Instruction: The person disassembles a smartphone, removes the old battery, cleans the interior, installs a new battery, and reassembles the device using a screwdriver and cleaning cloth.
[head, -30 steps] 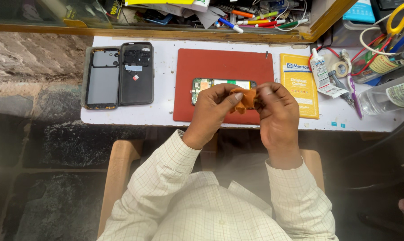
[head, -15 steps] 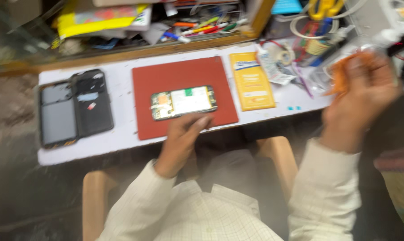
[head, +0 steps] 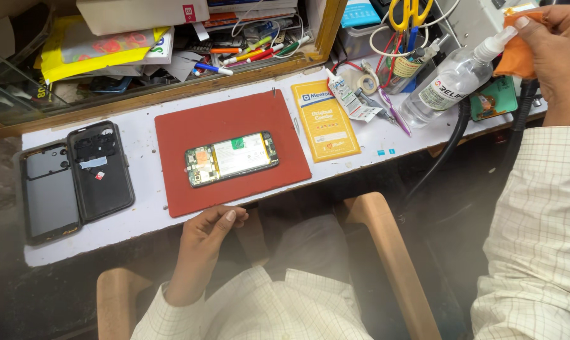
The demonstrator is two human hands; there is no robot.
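An opened phone (head: 231, 157) with its battery and circuit board exposed lies on a red mat (head: 228, 129) in the middle of the white bench. My left hand (head: 204, 239) rests loosely curled at the bench's front edge, just below the mat, holding nothing. Far to the upper right, my right hand (head: 556, 50) grips an orange cloth (head: 518, 47) and presses it against the nozzle of a clear spray bottle (head: 449, 82) that leans on the bench.
A black phone back cover (head: 101, 170) and a dark phone case (head: 45, 192) lie at the left. A yellow card (head: 326, 119), a small tube (head: 346, 94), yellow scissors (head: 409, 12) and a cluttered wooden shelf (head: 171, 38) surround the mat. A wooden chair arm (head: 385, 252) stands below.
Both hands left the orange cloth work over the phone. My right hand carried the cloth right to the spray bottle, and my left hand dropped to the bench edge.
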